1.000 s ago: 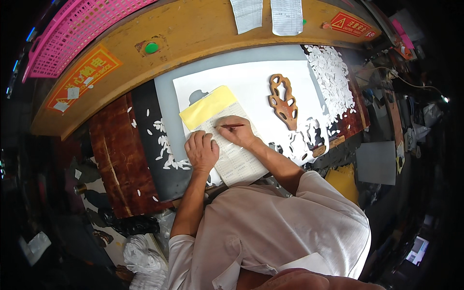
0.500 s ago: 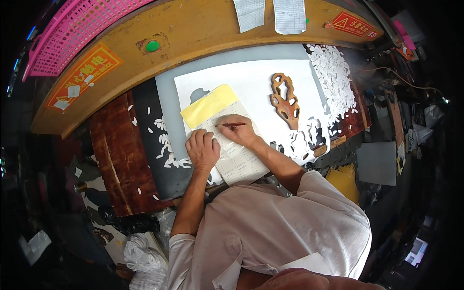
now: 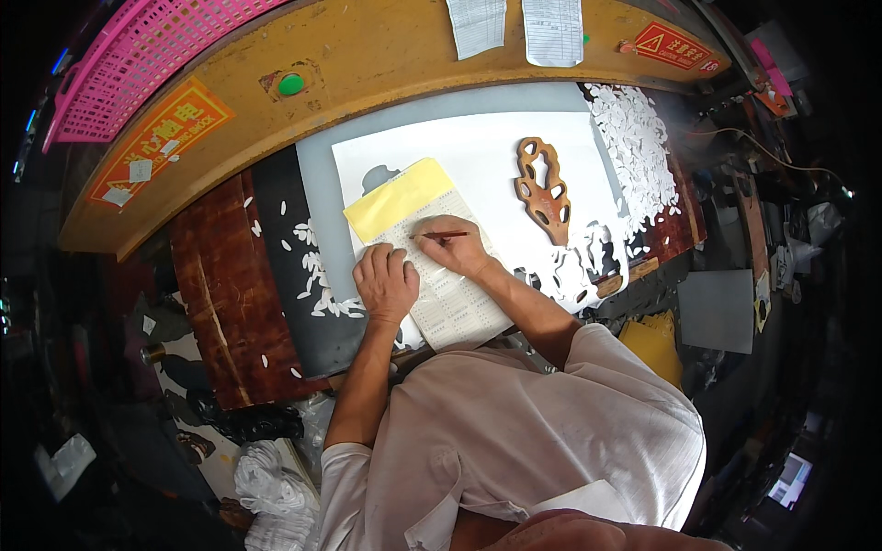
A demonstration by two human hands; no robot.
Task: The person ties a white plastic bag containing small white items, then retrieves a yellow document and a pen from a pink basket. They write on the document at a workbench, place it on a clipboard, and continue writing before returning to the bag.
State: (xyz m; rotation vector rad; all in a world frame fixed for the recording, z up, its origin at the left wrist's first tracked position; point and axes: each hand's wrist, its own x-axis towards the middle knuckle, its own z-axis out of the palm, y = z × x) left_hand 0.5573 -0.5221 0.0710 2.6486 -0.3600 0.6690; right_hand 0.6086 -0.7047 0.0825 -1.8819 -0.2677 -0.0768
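Note:
My right hand is closed around a reddish-brown pen, its tip close to a printed form with a yellow top part. Resting flat on the form's left edge is my left hand, fingers together and slightly bent, holding nothing. The form lies tilted over a large white sheet, whose lower right has cut-out holes. To the right of my hands, a brown cutting die with several openings sits on that sheet. Under the sheet is a grey board.
White cut pieces are heaped at the right, with others scattered at the left. A yellow machine beam with a green button spans the far side. A pink basket stands at upper left. White bundles lie at lower left.

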